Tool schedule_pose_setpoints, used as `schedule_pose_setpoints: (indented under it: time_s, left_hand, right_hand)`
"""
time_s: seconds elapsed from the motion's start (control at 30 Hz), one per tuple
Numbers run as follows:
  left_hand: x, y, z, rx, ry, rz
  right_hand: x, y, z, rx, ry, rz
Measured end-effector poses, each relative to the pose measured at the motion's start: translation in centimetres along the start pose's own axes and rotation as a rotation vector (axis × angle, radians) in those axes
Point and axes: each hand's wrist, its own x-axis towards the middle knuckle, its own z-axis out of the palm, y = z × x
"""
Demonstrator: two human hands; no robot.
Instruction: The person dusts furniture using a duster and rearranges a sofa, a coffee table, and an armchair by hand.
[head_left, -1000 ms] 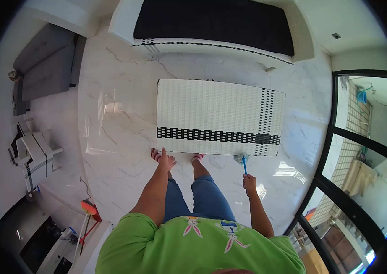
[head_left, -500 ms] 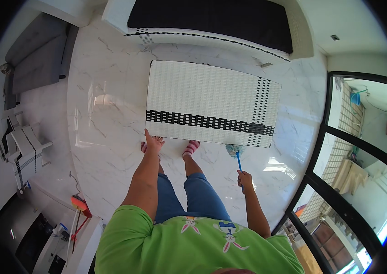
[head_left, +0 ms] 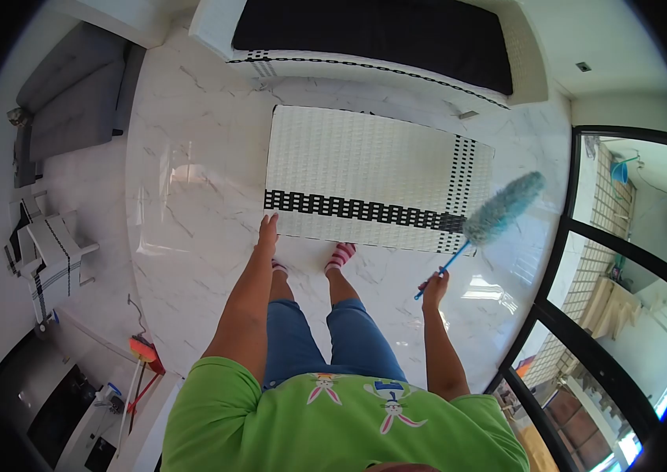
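A white woven table (head_left: 361, 161) with black checked bands stands in front of my feet. At its near left corner is my left hand (head_left: 268, 230), fingers stretched out and nothing held; whether it touches the edge I cannot tell. My right hand (head_left: 433, 289), off the near right corner, is closed round the blue handle of a fluffy blue-grey duster (head_left: 506, 208). The duster's head is raised and points up and right, overlapping the table's right end in view.
A white woven sofa (head_left: 534, 67) with a black cushion (head_left: 373, 35) lies beyond the table. Black-framed glass doors (head_left: 554, 259) run along the right. At left are a grey sofa (head_left: 78, 94), a small white table (head_left: 54, 244) and an orange broom (head_left: 143, 348).
The duster has swung up and right from the table's near edge, its full head now showing. My left hand has turned at the near left corner, its fingers now pointing forward.
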Motion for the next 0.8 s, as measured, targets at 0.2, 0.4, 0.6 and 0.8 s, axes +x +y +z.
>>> schedule_pose_setpoints:
  time_s: [0.2, 0.4, 0.6, 0.8]
  left_hand:
    - [1.6, -5.5, -2.9, -0.129, -0.176, -0.050]
    - [-8.5, -2.8, -4.1, -0.362, -0.073, -0.131]
    - [-7.2, -11.3, -8.4, 0.259, -0.079, 0.218]
    - [-6.8, -15.9, -13.6, 0.498, -0.142, 0.155]
  right_hand:
    - [-9.0, 1.4, 14.7, -0.733, -0.600, -0.237]
    - [-9.5, -2.9, 16.5, -0.851, -0.820, -0.656]
    - [2.3, 1.5, 0.7, -0.892, 0.043, -0.273]
    - [7.2, 0.1, -4.8, -0.722, 0.522, -0.145]
